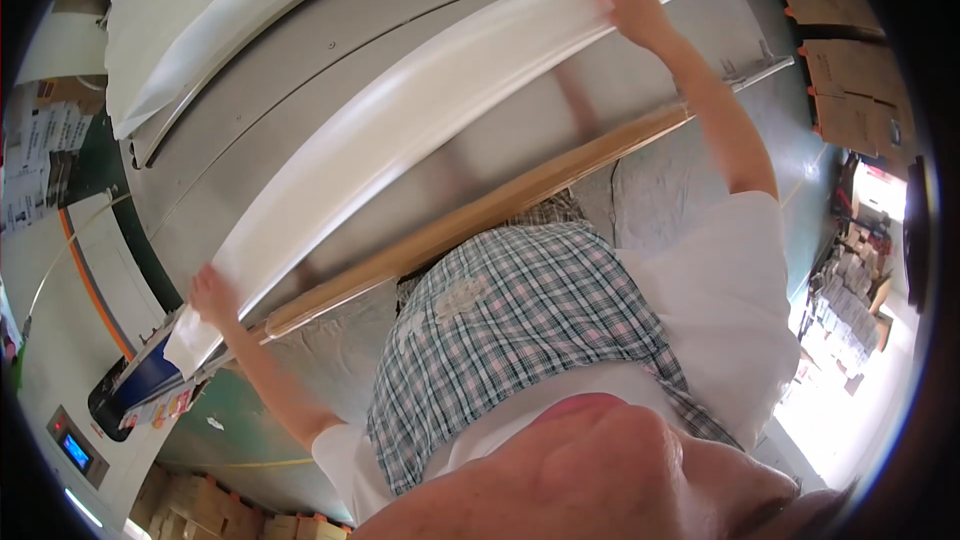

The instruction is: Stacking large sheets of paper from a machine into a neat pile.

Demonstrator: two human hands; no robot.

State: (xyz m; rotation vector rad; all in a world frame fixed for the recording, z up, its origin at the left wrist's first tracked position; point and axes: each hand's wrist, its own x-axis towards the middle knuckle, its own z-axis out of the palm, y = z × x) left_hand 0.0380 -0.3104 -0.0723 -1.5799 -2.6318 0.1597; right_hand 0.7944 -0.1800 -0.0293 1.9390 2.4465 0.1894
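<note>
A long, narrow white folded sheet lies slantwise over a grey metal table, from the lower left up to the far right. Near its left end my left hand touches the sheet; motion smears the fingers, so their grip is unclear. Toward the other end my right hand has its bent fingers closed on the sheet, a short length extending beyond them. Whether the sheet is paper or cloth I cannot tell.
The metal table has a brown tube-like bar along its near edge. Beyond lies a larger white sheet. A machine with a small lit screen stands at left. Cardboard boxes are stacked at right.
</note>
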